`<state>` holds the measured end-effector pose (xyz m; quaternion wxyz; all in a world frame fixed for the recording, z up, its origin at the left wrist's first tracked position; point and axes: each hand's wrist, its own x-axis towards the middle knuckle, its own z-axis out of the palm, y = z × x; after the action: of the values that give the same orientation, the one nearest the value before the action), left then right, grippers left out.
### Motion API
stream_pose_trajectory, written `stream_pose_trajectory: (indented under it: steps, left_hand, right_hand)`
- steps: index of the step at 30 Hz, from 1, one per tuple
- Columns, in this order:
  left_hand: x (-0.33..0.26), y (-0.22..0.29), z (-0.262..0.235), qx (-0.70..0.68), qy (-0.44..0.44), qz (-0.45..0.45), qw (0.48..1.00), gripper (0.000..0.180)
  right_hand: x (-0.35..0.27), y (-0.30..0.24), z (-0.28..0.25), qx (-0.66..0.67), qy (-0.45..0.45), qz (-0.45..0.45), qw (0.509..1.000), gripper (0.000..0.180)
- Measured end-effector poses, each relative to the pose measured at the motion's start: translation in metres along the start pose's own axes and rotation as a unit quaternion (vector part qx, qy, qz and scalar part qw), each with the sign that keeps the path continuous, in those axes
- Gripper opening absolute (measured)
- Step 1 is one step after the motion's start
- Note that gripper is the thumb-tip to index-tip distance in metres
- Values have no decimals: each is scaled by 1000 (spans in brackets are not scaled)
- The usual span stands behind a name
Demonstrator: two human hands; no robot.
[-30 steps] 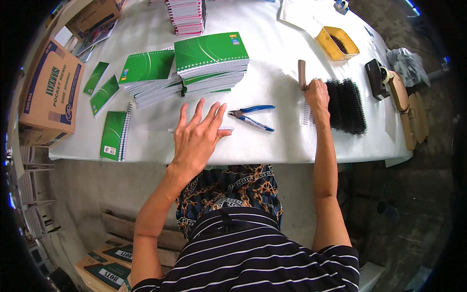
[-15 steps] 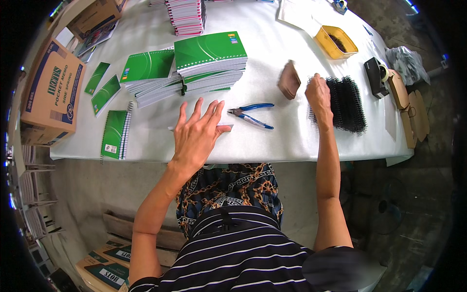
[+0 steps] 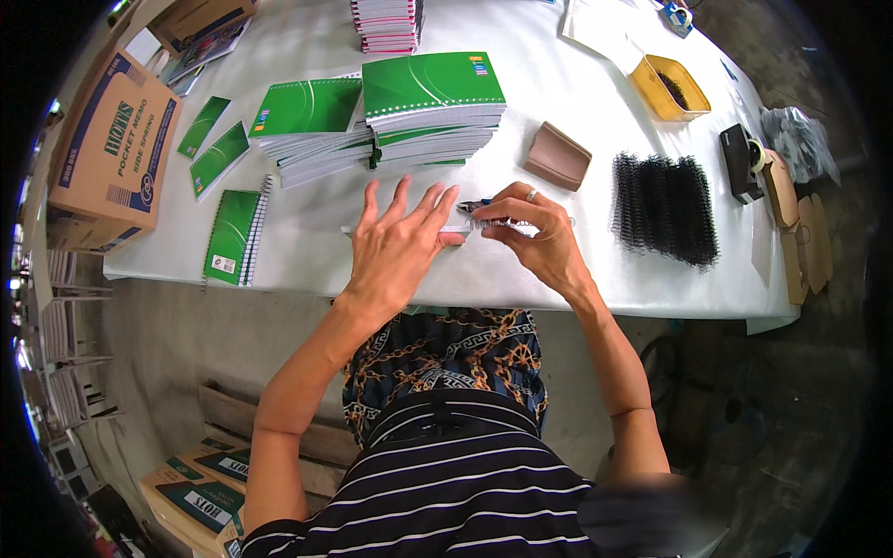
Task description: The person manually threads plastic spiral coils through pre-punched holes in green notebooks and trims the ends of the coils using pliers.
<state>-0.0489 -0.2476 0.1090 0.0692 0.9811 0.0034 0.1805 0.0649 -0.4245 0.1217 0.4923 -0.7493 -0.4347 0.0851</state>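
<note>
My left hand (image 3: 395,244) has its fingers stretched over the far side of a notebook (image 3: 348,230) seen edge-on, with the thumb on the near side. Most of that notebook is hidden under the hand. Pinched in my right hand (image 3: 539,232) is a dark spiral wire (image 3: 486,223), lying along the notebook's right end. Partly covered by the right fingers are the cutting pliers (image 3: 473,205). To the right lies a bundle of black spiral wires (image 3: 664,212). A brown curved block (image 3: 558,156) rests beyond the right hand.
Two stacks of green notebooks (image 3: 433,88) stand beyond my hands. A spiral-bound green notebook (image 3: 233,237) and two green covers (image 3: 219,160) lie left, near a cardboard box (image 3: 116,153). Farther right are a yellow tub (image 3: 670,88) and a black tape dispenser (image 3: 741,165).
My right hand has come left from the bundle of spiral wires to the notebook, bringing one wire. The left hand stays at the notebook. The view has shifted slightly.
</note>
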Motion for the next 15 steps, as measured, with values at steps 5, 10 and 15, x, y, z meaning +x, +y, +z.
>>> stream_pose_trajectory:
  steps: [5, 10, 15]
  left_hand:
    - [2, -2, -2, 0, 2, 15, 1000, 59]
    - [5, -3, -2, 1, -8, 14, 1000, 58]
    - [5, -4, -2, -7, -27, 5, 1000, 60]
  right_hand:
    - [5, 6, -5, 44, -70, -1, 997, 25]
    - [6, 2, -11, -78, -129, 2, 989, 18]
    - [0, -5, -9, -218, -115, -42, 968, 17]
